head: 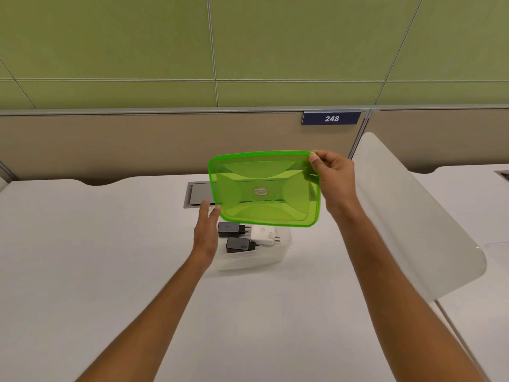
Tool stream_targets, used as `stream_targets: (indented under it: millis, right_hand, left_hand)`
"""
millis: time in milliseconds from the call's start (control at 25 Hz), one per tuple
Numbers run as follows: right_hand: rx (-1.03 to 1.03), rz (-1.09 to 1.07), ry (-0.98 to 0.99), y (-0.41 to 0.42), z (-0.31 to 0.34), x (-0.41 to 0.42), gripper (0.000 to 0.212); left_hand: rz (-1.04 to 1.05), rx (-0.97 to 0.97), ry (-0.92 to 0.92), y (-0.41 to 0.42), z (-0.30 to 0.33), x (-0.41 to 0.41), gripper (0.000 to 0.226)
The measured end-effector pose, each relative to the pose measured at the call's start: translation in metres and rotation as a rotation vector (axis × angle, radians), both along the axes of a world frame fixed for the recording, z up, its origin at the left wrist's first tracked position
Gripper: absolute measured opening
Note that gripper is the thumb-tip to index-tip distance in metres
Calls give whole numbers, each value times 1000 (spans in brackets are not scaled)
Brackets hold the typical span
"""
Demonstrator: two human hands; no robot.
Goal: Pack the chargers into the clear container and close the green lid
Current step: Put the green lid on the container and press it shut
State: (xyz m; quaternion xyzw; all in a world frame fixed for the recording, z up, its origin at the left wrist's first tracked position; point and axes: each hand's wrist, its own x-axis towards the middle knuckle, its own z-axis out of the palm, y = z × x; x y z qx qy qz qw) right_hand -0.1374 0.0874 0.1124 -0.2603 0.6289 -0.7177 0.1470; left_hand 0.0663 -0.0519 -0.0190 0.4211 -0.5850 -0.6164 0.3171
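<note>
The right hand pinches the far right corner of the green lid, thumb on the near face and fingers curled behind the rim, holding it up in the air, tilted so its underside faces the camera. The lid is see-through, with a raised inner panel and a small round mark at its middle. The left hand is open with the fingers straight and close together; its fingertips reach up to the lid's lower left corner and seem to touch the edge there, though contact is hard to confirm.

Directly below the lid and just right of the left hand sits the clear container, open at the top, resting on the white table around its middle, nearer the far edge than the near one. Inside lie three chargers: a black charger at the far left with its plug prongs pointing right, a second black charger nearer the camera, and a white charger to their right. The three lie close together, the white one touching or nearly touching the others.

Beyond the container, set into the table near its far edge, is a grey cable hatch, partly hidden by the lid. A frosted divider panel stands along the table's right edge. On the beige partition behind the table hangs a dark blue sign reading 248.
</note>
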Motion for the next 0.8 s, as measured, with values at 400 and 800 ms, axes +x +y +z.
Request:
stream_targets:
  millis: [400,800]
  right_hand:
    - [162,-190,-134,-37,-62,1,10]
    - [596,118,107,-49,-124,6,52]
  left_hand:
    - [49,118,252,-2,-3,14,37]
    - [111,108,-243,2,-22,19,66]
